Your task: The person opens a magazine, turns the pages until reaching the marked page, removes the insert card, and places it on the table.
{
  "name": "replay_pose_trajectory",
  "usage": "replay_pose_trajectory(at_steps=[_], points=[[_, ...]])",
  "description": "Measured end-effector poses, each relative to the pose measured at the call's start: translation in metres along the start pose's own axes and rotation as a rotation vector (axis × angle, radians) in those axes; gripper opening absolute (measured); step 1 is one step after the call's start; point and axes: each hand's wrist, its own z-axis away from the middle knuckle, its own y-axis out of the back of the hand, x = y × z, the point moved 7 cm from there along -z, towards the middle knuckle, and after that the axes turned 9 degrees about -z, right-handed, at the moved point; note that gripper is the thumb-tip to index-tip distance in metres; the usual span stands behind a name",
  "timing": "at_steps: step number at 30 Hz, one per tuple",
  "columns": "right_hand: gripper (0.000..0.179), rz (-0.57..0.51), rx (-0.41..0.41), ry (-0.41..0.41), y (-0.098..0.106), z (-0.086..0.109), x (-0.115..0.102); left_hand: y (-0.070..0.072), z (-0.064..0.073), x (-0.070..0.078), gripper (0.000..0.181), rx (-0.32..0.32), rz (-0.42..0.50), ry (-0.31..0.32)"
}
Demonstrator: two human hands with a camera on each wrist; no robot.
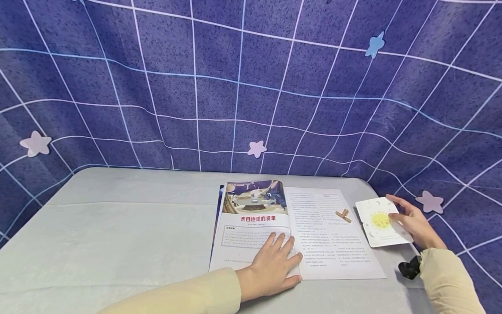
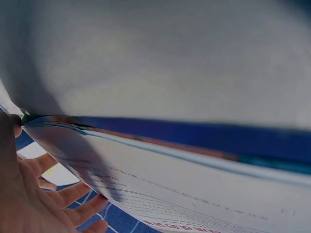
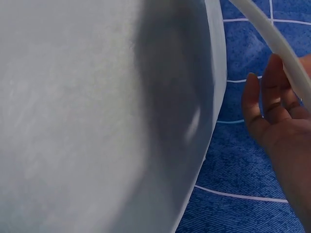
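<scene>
A magazine (image 1: 333, 261) lies open on the table, with red heading characters and a colour picture on its left page. My left hand (image 1: 271, 266) rests on the lower part of that page, fingers spread, its fingertips near the centre fold. At the table's right edge, my right hand (image 1: 417, 224) pinches a small white notebook (image 1: 370, 213) with a smiling yellow sun on its cover. The thumb is on top and the fingers are underneath. In the right wrist view, the notebook's pale thick edge (image 3: 279, 41) shows above the curled fingers (image 3: 272, 92).
The grey-covered table (image 1: 117, 235) extends to the left of the magazine. Behind it hangs a blue curtain (image 1: 215, 100) with a grid of lines and several stars. A black wrist camera (image 1: 409, 268) sits at the right sleeve. The table's right edge (image 3: 214, 126) curves beneath the right hand.
</scene>
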Motion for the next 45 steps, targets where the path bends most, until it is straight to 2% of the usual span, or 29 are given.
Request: replay_pose_trajectory(at_steps=[4,13,21,27,31,34,38,45], points=[[0.058,0.009,-0.015,0.007,-0.001,0.0,0.001,-0.001,0.0,0.0,0.052,0.002,0.004,0.0],[0.058,0.014,-0.011,0.083,-0.003,-0.002,0.002,0.001,0.0,0.0,0.051,0.014,-0.001,0.0],[0.058,-0.008,-0.028,0.103,-0.007,-0.001,-0.001,0.002,0.001,0.0,0.05,0.008,-0.006,-0.004],[0.057,0.047,0.017,0.126,-0.006,-0.001,-0.003,0.002,0.0,0.0,0.051,0.011,-0.005,-0.006],[0.058,0.112,0.075,0.11,-0.001,-0.001,-0.002,0.001,0.0,0.0,0.051,0.021,-0.011,-0.005],[0.058,0.112,0.09,0.098,0.001,-0.001,-0.001,0.001,0.0,0.0,0.051,0.023,-0.009,-0.006],[0.058,0.099,0.081,0.084,-0.001,-0.002,0.002,0.001,0.0,-0.001,0.052,0.012,-0.004,-0.007],[0.07,0.116,0.022,-0.021,-0.007,-0.002,0.015,0.002,0.0,-0.002,0.052,0.002,0.013,-0.006]])
